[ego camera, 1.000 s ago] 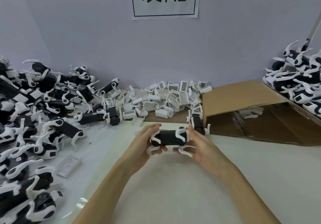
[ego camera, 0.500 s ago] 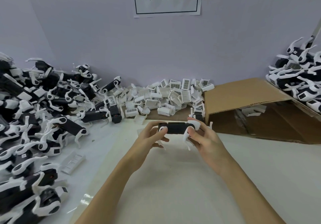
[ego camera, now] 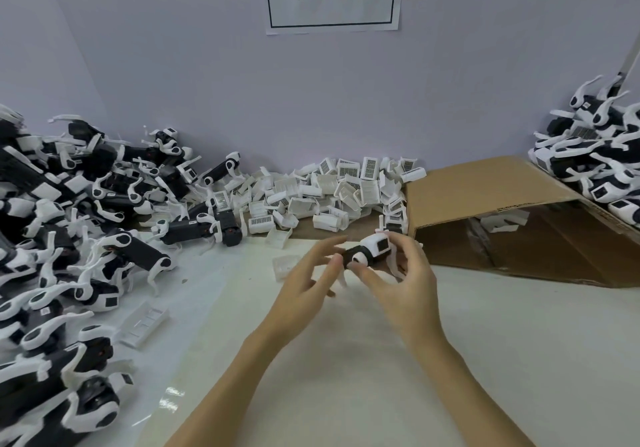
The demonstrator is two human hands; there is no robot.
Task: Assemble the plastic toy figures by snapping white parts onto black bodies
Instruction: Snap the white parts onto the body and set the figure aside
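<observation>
A black toy figure (ego camera: 372, 251) with white leg pieces and a white cap hangs above the table's middle. My right hand (ego camera: 401, 280) grips it from the right, thumb on a white round joint and fingers curled behind it. My left hand (ego camera: 306, 280) is just to its left, fingers stretched out and relaxed, the fingertips at the figure's black end. A heap of loose white parts (ego camera: 332, 193) lies along the back wall.
A big pile of black-and-white figures (ego camera: 69, 238) covers the left side. Another stack of figures (ego camera: 599, 159) sits at the far right. A brown cardboard box (ego camera: 491, 186) lies on its side at the right. A white flat part (ego camera: 145, 322) lies at the left.
The figure has been turned from lying crosswise to end-on, with its white cap facing me. My left hand has let go of it and spread its fingers. Both hands shifted slightly right.
</observation>
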